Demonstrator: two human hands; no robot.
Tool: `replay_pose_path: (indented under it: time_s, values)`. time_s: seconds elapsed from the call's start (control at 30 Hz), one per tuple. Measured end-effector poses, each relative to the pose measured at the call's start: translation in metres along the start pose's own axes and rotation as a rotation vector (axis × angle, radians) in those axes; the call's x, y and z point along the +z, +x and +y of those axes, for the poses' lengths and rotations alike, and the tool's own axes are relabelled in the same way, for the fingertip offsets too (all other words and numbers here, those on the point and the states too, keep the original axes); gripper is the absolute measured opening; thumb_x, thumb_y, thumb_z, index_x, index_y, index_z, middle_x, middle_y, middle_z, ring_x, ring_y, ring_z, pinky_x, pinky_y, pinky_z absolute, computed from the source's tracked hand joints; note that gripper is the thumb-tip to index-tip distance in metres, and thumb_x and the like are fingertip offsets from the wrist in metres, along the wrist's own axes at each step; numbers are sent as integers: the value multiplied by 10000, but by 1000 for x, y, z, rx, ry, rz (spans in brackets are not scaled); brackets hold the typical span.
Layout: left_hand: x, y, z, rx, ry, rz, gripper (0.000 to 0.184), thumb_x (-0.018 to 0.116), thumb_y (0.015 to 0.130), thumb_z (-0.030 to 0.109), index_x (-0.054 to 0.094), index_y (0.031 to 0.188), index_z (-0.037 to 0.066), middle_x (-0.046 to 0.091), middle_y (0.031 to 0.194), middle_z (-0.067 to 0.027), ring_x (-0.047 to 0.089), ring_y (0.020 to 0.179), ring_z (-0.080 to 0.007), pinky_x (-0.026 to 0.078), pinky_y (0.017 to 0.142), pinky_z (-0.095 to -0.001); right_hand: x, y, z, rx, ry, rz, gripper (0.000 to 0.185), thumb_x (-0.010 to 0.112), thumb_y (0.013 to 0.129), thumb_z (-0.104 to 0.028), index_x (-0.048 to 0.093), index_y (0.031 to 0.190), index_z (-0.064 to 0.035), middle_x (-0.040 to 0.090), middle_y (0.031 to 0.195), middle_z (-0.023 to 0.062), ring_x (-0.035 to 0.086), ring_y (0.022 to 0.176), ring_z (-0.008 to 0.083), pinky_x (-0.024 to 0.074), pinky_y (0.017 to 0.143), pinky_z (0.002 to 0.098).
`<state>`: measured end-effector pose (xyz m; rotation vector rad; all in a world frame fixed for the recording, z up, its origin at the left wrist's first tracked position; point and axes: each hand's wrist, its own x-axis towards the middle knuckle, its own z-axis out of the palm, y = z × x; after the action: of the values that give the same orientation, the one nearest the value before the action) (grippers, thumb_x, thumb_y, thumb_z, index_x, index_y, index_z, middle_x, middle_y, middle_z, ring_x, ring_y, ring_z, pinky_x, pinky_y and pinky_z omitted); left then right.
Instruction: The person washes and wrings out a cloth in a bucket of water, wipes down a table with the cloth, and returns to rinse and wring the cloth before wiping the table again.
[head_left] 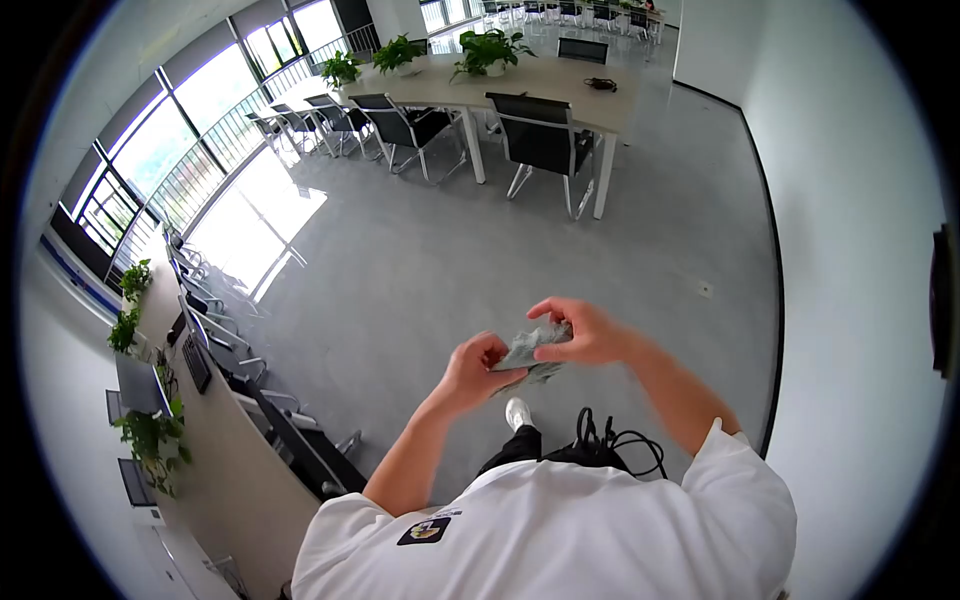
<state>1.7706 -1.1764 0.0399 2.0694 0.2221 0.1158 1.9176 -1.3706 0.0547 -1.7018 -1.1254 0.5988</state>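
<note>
A crumpled grey-green cloth (522, 350) is hanging in the air in front of the person's body, above the floor (420, 265), and both hands are touching it. The left hand (470, 374) is pinching its near side, with the thumb lying along the lower edge and the fingers curling in. The right hand (588, 336) is half open, its thumb pressing on the cloth and its forefinger arching over the far end; blur is hiding how firmly it is gripping. The thing may be thin fabric, though it is too small to be sure.

Just below, a white shoe (518, 414) is showing on the floor, and a looped black cable (640, 450) is lying beside the dark trousers (512, 447). To the left, a long bench (225, 445) is carrying a keyboard (196, 362) and leafy plants (152, 432). Well beyond the hands, another bench (560, 88) is bearing potted plants (490, 52) and a small dark bundle (600, 84), with black chairs (540, 135) standing along its near side.
</note>
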Motion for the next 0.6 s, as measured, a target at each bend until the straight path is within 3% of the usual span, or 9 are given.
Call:
replay_pose_path:
  time_s: [0.1, 0.17, 0.2, 0.27, 0.33, 0.4, 0.43, 0.5, 0.6]
  values:
    - [-12, 86, -38, 53, -232, -97, 319, 828, 718, 176, 594, 880, 31, 561, 744, -13, 494, 676, -99, 434, 599, -286, -40, 73, 37, -11, -204, -90, 607, 816, 736, -298, 578, 1229, -38, 573, 844, 35, 535, 770, 130, 460, 687, 296]
    - [-29, 138, -57, 39, -109, -168, 328, 817, 730, 150, 590, 938, 38, 557, 745, -13, 506, 690, -104, 456, 618, -287, -60, 111, 51, 127, -119, -243, 599, 820, 722, -284, 594, 1215, -30, 621, 905, 51, 560, 798, 146, 466, 710, 305]
    - [-38, 160, -56, 32, -106, -140, 309, 800, 751, 131, 594, 960, 34, 590, 779, -27, 539, 723, -107, 471, 642, -286, -74, 128, 51, 211, -135, -272, 480, 804, 728, -235, 641, 1124, -20, 663, 1001, 60, 596, 857, 145, 479, 766, 304]
    - [-50, 200, -56, -3, -104, -127, 291, 782, 772, 111, 598, 982, 30, 624, 813, -42, 572, 755, -109, 486, 665, -284, -104, 167, 75, 309, -99, -256, 402, 789, 741, -203, 655, 1071, -17, 672, 1017, 59, 603, 876, 138, 477, 778, 294]
    - [-67, 252, -41, -73, -581, -80, 266, 752, 807, 88, 607, 1018, 15, 670, 880, -74, 618, 828, -114, 503, 700, -278, -130, 202, 101, 398, -68, -236, 325, 774, 754, -172, 669, 1017, -13, 680, 1032, 58, 610, 896, 132, 476, 791, 284]
    - [-80, 308, -55, -104, -465, -75, 276, 741, 822, 92, 598, 1041, 4, 679, 895, -85, 626, 845, -114, 507, 705, -279, -157, 242, 119, 286, 273, -28, 146, 719, 805, -94, 666, 913, -11, 668, 986, 30, 587, 863, 102, 457, 771, 257]
    - [-86, 335, -65, -144, -351, -74, 286, 729, 837, 95, 589, 1065, -7, 687, 910, -95, 635, 862, -115, 510, 710, -279, -168, 270, 128, 287, 278, -37, 146, 719, 805, -94, 666, 913, -11, 668, 986, 30, 587, 863, 102, 457, 771, 257]
    - [-94, 392, -89, -199, -316, -78, 293, 731, 841, 119, 593, 1068, -5, 675, 885, -78, 619, 831, -105, 499, 691, -273, -188, 326, 143, 79, 373, 92, 52, 658, 868, -64, 652, 906, -29, 628, 909, -13, 538, 800, 68, 425, 734, 233]
    - [-116, 475, -108, -313, -341, -127, 285, 735, 845, 161, 604, 1045, 6, 634, 831, -31, 574, 770, -85, 464, 654, -256, -233, 418, 184, 296, 352, 49, 52, 607, 924, -93, 635, 936, -51, 585, 868, -39, 520, 780, 58, 424, 743, 229]
